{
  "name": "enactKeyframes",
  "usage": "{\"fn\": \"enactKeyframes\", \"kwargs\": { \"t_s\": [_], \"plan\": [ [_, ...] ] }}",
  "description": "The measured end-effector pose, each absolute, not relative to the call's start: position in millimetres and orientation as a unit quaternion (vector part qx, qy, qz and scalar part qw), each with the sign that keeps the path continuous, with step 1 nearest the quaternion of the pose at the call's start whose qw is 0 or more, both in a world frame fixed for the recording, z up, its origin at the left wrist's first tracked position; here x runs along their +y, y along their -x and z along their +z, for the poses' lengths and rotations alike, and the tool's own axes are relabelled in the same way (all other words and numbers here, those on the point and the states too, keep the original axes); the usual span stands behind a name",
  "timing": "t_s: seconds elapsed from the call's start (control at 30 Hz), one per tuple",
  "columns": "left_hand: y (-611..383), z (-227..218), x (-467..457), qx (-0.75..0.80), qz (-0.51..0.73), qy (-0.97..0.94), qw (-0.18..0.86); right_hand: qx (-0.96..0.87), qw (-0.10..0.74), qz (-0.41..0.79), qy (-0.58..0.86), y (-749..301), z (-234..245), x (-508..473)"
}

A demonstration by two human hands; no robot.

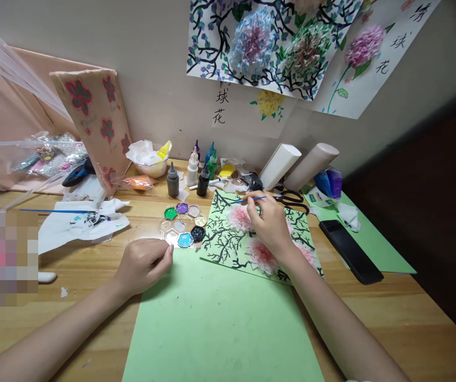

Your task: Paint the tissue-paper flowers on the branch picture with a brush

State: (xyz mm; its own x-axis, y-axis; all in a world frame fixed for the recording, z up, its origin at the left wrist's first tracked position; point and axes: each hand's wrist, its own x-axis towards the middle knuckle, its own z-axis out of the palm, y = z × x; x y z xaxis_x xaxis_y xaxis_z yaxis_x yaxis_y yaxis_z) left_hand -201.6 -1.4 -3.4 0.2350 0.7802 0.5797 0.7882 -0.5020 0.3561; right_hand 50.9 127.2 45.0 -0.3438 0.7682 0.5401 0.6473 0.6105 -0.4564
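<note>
My right hand (269,223) is closed on a thin blue paintbrush (251,199) and hovers over a green sheet painted with black branches and pink paper flowers (228,241). My left hand (142,264) rests loosely curled on the wooden table at the edge of a plain green sheet (215,323); nothing shows in its fingers. Just beyond it lies a round paint palette (182,225) with green, purple, blue and black wells.
Paint bottles (191,172) stand at the back by a bowl of tissue (150,159). Scissors (291,200), two paper rolls (295,164) and a black phone (350,251) lie to the right. A stained paper towel with another brush (80,223) lies left. Flower artworks hang on the wall.
</note>
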Motion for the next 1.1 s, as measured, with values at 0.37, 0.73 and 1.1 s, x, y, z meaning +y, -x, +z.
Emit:
{"fn": "enactKeyframes", "kwargs": {
  "t_s": [0.37,0.73,1.1],
  "plan": [
    [200.6,-2.6,-0.2,-0.501,-0.368,0.784,0.003,-0.812,0.372,0.092,0.441,-52.2,45.2,127.8],
    [200.5,-1.8,-1.1,-0.499,-0.369,0.784,0.012,-0.815,0.373,0.101,0.431,-49.8,45.9,126.8],
    [200.3,-2.1,0.1,-0.5,-0.367,0.784,0.009,-0.814,0.375,0.114,0.43,-49.8,48.5,125.2]
  ]
}}
